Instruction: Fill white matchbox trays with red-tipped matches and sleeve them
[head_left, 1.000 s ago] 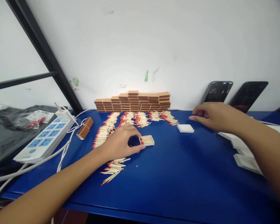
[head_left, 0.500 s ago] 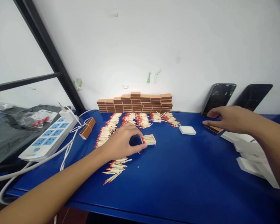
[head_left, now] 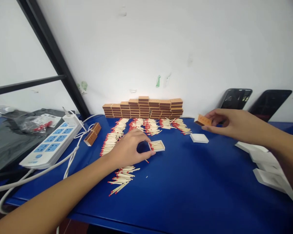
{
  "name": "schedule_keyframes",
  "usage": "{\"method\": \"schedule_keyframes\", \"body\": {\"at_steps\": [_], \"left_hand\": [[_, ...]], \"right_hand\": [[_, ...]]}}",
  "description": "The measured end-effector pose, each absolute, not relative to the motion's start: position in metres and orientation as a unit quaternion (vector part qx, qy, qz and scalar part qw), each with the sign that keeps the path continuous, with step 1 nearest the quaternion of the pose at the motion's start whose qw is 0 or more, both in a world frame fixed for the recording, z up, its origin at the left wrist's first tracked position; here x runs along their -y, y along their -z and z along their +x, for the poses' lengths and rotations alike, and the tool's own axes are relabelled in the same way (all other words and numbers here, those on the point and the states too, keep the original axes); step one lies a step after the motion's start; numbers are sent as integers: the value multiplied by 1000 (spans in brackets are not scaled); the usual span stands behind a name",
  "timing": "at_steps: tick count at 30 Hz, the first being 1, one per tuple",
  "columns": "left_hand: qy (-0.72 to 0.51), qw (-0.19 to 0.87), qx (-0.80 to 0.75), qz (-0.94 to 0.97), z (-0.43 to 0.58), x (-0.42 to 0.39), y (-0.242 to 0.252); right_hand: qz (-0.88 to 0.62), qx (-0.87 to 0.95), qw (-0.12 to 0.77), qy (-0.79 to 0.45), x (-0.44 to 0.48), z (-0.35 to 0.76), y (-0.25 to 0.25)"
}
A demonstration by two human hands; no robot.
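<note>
My left hand (head_left: 130, 148) pinches the left end of a small white matchbox tray (head_left: 163, 147), with red-tipped matches (head_left: 157, 145) lying inside it. Raised above the right part of the table is my right hand (head_left: 224, 123), its thumb and fingers closed on an orange-brown matchbox sleeve (head_left: 203, 120) with dark sides. Below that sleeve, a white tray (head_left: 199, 138) rests on the table. Rows of loose matches (head_left: 151, 126) are spread behind and around my left hand, and a smaller bunch (head_left: 122, 178) lies in front of its wrist.
Matchboxes are stacked (head_left: 144, 109) against the wall. Two phones (head_left: 236, 98) lean there on the right. Several white trays (head_left: 266, 162) lie beside my right forearm. A power strip (head_left: 52, 143) with cables and two matchboxes (head_left: 92, 134) are at the left.
My right hand has lifted the matchbox sleeve from the table beside the phones and brought it left. My left hand stays on the tray of matches.
</note>
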State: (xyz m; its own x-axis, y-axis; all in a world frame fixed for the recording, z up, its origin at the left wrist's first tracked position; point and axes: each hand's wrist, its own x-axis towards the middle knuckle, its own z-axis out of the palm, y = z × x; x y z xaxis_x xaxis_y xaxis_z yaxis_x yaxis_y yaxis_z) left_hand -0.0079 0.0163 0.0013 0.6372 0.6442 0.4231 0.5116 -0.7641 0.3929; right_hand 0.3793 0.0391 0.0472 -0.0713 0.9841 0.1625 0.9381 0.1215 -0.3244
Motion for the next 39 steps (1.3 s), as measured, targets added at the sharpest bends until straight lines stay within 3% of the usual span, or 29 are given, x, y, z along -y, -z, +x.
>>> {"method": "schedule_keyframes", "body": {"at_steps": [7, 13, 19, 23, 33, 39], "left_hand": [[-300, 81, -350, 884, -7, -15, -1], [-306, 94, -333, 887, -6, -13, -2], [-297, 129, -300, 897, -5, -11, -2], [-296, 142, -303, 895, -4, -10, 0], [-294, 139, -307, 894, -8, -13, 2], [-309, 149, -311, 887, -7, -12, 10]], "right_hand": [[-493, 841, 184, -122, -17, 303, -23], [-538, 825, 155, -77, -26, 324, -27], [-636, 744, 206, 26, -41, 375, -45], [-620, 766, 168, -25, -45, 375, -38], [-577, 774, 252, -63, -32, 325, -29], [-436, 855, 282, -8, -51, 279, -21]]}}
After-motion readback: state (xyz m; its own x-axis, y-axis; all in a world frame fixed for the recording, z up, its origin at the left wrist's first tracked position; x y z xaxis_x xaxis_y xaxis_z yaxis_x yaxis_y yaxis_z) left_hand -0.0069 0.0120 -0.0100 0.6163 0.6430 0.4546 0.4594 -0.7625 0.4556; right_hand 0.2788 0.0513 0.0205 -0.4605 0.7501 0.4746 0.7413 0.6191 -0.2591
